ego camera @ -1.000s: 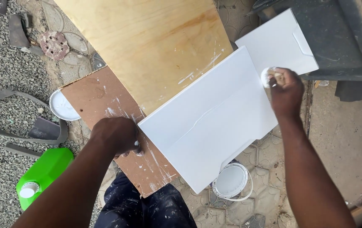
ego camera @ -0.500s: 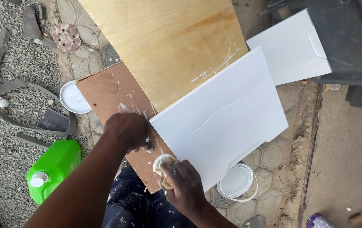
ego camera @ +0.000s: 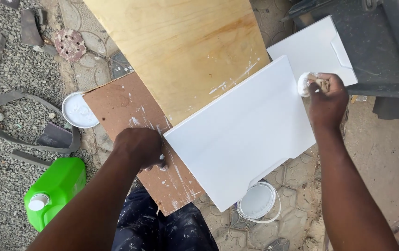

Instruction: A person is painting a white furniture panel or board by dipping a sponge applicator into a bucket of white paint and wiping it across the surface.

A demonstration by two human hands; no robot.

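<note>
Fingers of the right hand (ego camera: 327, 103) grip a white paint-soaked rag (ego camera: 305, 83) on the white painted rectangular board (ego camera: 241, 135); left hand (ego camera: 140, 148), fingers curled, steadies its corner.

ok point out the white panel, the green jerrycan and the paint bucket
white panel (ego camera: 241, 139), head view, middle of its painted face
green jerrycan (ego camera: 57, 186), head view, its broad green side
paint bucket (ego camera: 256, 202), head view, white inside, partly under the panel's edge
</note>
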